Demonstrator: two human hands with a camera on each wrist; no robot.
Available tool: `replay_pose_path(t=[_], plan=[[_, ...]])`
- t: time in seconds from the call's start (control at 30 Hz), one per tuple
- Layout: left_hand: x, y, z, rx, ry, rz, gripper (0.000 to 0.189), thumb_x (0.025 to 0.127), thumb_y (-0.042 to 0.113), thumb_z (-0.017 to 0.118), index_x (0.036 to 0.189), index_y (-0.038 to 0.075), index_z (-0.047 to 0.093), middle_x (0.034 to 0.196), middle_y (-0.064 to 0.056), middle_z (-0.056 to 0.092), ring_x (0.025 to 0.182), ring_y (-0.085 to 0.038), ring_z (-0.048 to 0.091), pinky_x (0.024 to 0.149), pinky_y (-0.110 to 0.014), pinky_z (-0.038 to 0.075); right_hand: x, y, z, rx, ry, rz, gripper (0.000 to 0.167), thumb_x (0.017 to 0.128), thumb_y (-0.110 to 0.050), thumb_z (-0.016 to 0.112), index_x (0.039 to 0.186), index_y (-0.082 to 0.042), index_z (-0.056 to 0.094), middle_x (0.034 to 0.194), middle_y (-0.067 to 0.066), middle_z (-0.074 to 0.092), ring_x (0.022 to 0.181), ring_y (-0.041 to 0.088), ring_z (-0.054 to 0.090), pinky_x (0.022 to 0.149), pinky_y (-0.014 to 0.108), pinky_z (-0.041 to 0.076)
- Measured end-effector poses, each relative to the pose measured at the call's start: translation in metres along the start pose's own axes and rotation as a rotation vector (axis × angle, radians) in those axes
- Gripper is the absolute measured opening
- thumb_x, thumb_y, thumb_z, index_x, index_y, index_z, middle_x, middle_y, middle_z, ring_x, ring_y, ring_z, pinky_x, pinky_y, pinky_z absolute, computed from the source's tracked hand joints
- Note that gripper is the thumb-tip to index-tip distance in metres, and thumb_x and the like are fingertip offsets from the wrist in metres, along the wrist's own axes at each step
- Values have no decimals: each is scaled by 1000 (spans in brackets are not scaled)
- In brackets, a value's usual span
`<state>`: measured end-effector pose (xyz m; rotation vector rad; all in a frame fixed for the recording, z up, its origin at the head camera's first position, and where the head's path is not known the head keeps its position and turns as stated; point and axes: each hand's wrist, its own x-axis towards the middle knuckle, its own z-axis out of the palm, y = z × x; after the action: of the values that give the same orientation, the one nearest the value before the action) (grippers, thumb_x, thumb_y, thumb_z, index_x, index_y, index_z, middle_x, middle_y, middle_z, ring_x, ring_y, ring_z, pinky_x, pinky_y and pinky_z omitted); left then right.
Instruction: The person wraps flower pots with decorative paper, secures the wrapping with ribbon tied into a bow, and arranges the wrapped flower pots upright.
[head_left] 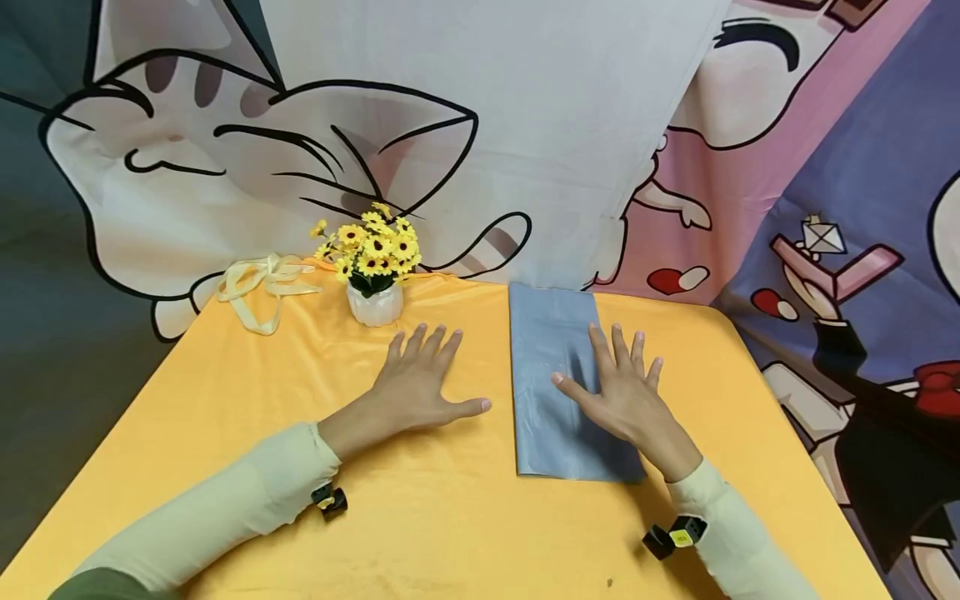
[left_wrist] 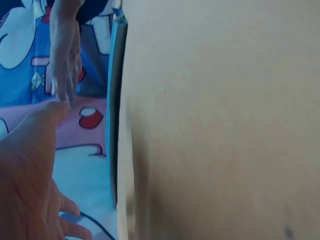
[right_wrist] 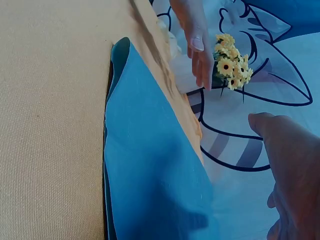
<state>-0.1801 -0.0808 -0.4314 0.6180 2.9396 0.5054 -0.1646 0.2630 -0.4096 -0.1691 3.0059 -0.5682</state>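
A folded blue-grey sheet [head_left: 551,425], long and rectangular, lies on the yellow-covered table [head_left: 450,533] right of the middle. Its layered, looped edge shows in the right wrist view, where the sheet [right_wrist: 145,150] looks brighter blue. Over the sheet hovers my right hand [head_left: 626,396], fingers spread, casting a shadow on it. My left hand [head_left: 412,383] is held above the cloth to the sheet's left, its fingers also spread and the thumb pointing toward the sheet. Neither hand holds anything. The left wrist view has the left hand [left_wrist: 30,175] at its left edge.
A white pot [head_left: 375,307] of yellow flowers [head_left: 375,246] stands at the back, beyond my left hand. Beside it on the left lies a pale ribbon bow [head_left: 262,283]. Cartoon-printed curtains [head_left: 585,125] hang behind the table and along its right side.
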Motion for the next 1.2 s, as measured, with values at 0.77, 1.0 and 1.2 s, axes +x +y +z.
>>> replay_pose_path(t=[0.77,1.0,1.2], plan=[[15,85,22,187,83,322,94,100,83,61,163,13,58,164,-15,61,156,-41,54,131,-62,41,9,8,-2,-21,-5,-16,110,107,-82,49,183,-17,4,188,30,-5,171,62,-11,130,88,-3],[18,114,31,298,111,446,69,104,74,65,143,18,76,146,-5,72,140,-27,67,122,-47,52,9,9,-4,-21,-21,-20,106,109,-81,45,183,-19,2,188,31,-4,171,63,-12,130,89,-3],[21,132,40,363,95,567,56,106,69,68,135,22,79,134,3,75,124,-19,72,106,-37,59,9,11,-6,-25,-34,-37,103,111,-80,41,183,-19,1,188,30,-6,170,64,-12,129,89,-3]])
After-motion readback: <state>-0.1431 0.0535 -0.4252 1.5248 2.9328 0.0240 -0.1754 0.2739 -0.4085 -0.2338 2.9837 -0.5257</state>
